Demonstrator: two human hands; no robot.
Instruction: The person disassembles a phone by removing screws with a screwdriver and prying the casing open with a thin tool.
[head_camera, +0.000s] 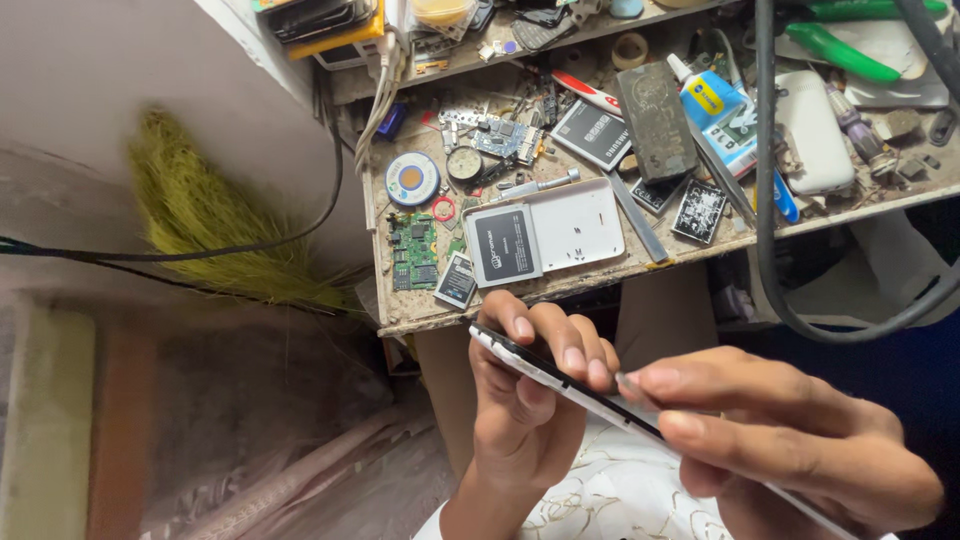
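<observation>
Thin phone held edge-up, gripped by left hand and pinched by right hand; below the workbench; on the workbench: battery, white cover, green board.

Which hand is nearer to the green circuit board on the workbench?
Left. The left hand holds the phone just below the bench edge, a little right of the green circuit board. The right hand grips the phone's other end, much farther right.
</observation>
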